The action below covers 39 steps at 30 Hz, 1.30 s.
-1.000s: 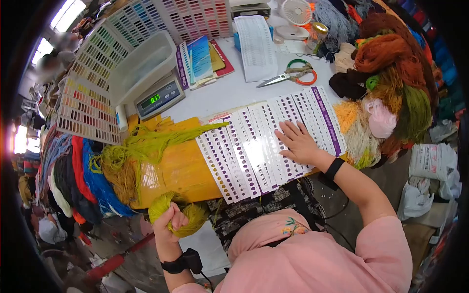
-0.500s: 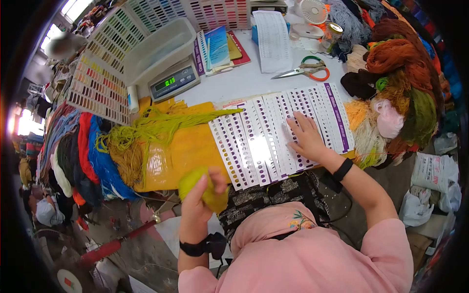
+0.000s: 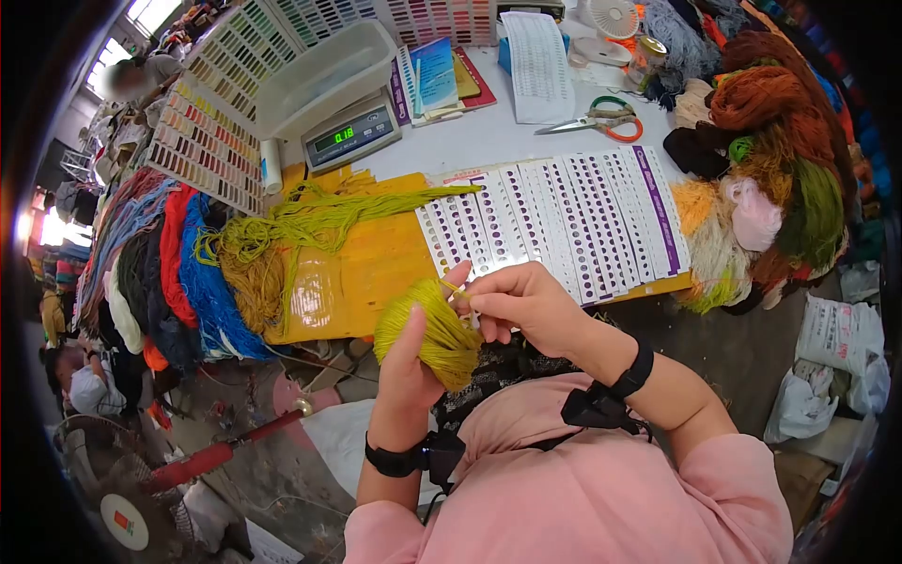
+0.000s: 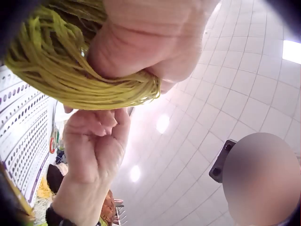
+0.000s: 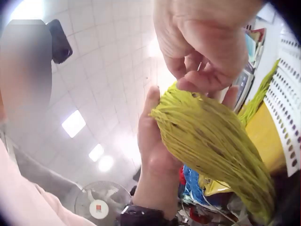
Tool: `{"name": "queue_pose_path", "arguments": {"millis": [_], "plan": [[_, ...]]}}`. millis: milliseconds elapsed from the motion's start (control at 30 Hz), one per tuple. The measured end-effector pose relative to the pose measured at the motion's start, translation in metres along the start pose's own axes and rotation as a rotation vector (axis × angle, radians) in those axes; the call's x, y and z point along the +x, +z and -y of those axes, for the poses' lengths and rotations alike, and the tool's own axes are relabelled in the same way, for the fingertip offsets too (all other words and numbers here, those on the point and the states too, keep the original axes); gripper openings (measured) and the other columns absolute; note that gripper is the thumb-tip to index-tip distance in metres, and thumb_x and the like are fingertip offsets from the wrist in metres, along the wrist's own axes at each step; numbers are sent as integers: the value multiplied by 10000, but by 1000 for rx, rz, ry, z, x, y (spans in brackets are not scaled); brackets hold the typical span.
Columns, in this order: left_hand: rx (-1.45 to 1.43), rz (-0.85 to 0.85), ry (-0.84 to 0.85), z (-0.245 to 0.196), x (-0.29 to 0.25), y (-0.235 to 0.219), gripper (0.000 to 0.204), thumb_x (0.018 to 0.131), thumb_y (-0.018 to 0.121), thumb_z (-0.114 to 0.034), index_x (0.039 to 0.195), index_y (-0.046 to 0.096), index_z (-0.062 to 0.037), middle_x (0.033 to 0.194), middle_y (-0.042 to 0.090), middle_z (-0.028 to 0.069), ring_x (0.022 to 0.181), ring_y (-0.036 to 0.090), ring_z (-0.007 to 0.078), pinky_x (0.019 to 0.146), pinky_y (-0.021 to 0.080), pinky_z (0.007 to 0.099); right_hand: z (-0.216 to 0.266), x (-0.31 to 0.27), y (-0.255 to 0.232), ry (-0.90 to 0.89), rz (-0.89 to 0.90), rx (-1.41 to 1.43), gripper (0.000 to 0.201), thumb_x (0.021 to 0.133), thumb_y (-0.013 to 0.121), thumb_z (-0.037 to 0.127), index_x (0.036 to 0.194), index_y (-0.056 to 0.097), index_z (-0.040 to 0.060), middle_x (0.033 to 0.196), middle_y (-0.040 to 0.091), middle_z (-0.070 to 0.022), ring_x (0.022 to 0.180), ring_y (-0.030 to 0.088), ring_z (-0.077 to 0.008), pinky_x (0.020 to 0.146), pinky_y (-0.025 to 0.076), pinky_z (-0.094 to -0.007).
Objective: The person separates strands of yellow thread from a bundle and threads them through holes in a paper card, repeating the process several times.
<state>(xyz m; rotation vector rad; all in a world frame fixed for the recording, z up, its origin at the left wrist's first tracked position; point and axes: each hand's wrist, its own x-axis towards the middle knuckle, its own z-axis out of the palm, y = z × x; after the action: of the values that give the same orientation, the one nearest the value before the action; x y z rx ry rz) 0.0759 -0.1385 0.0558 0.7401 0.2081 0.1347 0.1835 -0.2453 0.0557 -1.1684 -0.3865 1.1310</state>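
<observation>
A bundle of yellow-green yarn (image 3: 430, 331) sits in my left hand (image 3: 406, 374), gripped between thumb and fingers just off the table's front edge. At its upper right side, my right hand (image 3: 531, 305) pinches a bit of the yarn between thumb and fingertips. In the right wrist view, the pinching right hand (image 5: 207, 47) is right at the top of the bundle (image 5: 211, 136). The left wrist view shows loops of yarn (image 4: 70, 80) passing around the left hand (image 4: 146, 44). A white card with rows of punched holes (image 3: 564, 216) lies beyond the hands.
Loose yellow-green strands (image 3: 319, 216) lie across a yellow-covered board (image 3: 366, 287), their end over the card. Behind stand a digital scale (image 3: 352, 136), a plastic bin (image 3: 324, 80) and scissors (image 3: 601, 120). Yarn heaps (image 3: 770, 103) fill the right side; a fan (image 3: 122, 517) stands lower left.
The right hand has left the hole-punched card and come over to the yarn bundle, where it now pinches yarn. The left hand has brought the bundle up and to the right.
</observation>
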Motion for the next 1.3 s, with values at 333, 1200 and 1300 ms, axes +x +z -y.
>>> {"name": "queue_pose_path", "arguments": {"millis": [333, 1200, 1300], "plan": [[25, 50, -47, 12, 2, 2, 617, 858, 255, -415, 1241, 236, 68, 1133, 433, 175, 956, 490, 223, 839, 371, 338, 8, -19, 1, -3, -59, -51, 80, 738, 559, 29, 779, 586, -34, 578, 541, -39, 458, 478, -62, 420, 372, -170], [-11, -215, -125, 12, 40, 4, 239, 844, 432, -143, 987, 508, 32, 1064, 498, 138, 887, 525, 195, 751, 440, 321, 15, 5, -29, 47, -107, 21, 62, 706, 549, -13, 731, 591, -52, 920, 592, -144, 461, 427, -21, 390, 322, -146], [-33, -211, -118, 11, 41, 4, 250, 843, 431, -146, 999, 505, 34, 1050, 505, 134, 885, 525, 198, 755, 438, 326, 16, 6, -28, 37, -102, 83, 65, 712, 544, -19, 745, 591, -50, 864, 598, -129, 463, 413, -19, 393, 312, -149]]}}
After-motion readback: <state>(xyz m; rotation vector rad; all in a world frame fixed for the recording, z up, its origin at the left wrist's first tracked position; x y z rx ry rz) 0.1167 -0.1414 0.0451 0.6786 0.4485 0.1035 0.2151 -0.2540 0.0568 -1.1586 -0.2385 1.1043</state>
